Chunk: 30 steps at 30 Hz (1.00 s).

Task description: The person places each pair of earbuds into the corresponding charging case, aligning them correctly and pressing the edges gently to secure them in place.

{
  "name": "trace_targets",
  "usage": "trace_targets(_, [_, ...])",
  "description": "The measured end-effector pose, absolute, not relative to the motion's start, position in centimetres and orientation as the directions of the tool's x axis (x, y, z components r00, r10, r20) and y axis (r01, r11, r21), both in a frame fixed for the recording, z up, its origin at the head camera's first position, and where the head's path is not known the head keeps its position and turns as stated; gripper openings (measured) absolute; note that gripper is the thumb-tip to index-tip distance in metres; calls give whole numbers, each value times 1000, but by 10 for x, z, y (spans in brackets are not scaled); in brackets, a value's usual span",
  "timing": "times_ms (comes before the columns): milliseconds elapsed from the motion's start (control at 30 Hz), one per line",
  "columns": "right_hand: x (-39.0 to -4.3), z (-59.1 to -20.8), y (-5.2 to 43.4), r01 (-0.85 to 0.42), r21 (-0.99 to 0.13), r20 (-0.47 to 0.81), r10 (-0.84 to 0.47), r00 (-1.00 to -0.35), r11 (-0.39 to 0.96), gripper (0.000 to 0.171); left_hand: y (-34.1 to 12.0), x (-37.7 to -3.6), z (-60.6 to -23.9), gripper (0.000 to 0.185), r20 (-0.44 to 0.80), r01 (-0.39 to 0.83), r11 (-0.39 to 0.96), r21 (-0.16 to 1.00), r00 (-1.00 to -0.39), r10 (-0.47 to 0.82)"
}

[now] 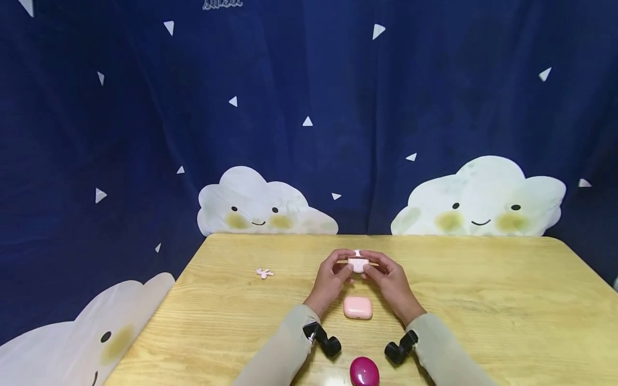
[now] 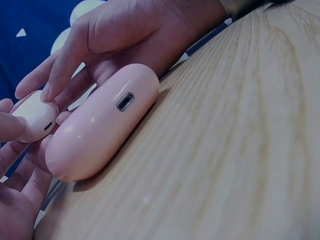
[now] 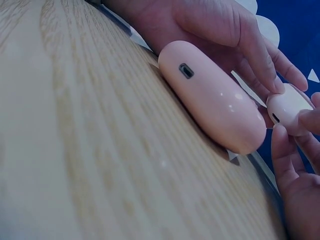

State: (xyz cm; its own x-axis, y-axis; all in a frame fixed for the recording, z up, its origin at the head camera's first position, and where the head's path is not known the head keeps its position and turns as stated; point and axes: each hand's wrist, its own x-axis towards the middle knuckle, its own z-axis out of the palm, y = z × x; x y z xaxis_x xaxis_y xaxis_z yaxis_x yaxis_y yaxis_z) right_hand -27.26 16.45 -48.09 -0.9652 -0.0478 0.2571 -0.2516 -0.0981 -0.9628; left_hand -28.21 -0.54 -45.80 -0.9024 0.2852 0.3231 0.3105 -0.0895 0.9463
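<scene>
Over the wooden worktop [image 1: 492,289], left grip [image 1: 330,280] and right grip [image 1: 392,283] pinch a white case [image 1: 358,265], apparently to open it, and the next move probably needs it steady.

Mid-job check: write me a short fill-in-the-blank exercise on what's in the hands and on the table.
The left hand and right hand together hold the small ____ case.
The earbuds lie on the table to the ____ of both hands.
Of the pink case and the rounded magenta object, the ____ is farther from the person.

Missing words: white; left; pink case.
</scene>
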Motion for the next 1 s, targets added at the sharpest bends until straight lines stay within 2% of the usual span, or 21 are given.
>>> trace_targets(333, [-275, -475, 165, -276, -960, 278, -54, -959, -52, 40, -5, -292, -464, 37, 303, 292, -83, 953, -909, 287])
trace_targets(600, [-271, -485, 167, -226, -972, 225, -30, -974, 68, 43, 0, -296, -487, 42, 237, 234, -43, 971, -937, 258])
trace_targets(900, [-272, -485, 165, -209, -969, 208, -20, -978, 131, 47, -2, -295, -486, 45, 229, 223, -54, 973, -940, 252])
trace_targets(1000, [-273, -484, 164, -198, -975, 198, -15, -980, 100, 49, -1, -297, -487, 45, 233, 224, -65, 973, -939, 253])
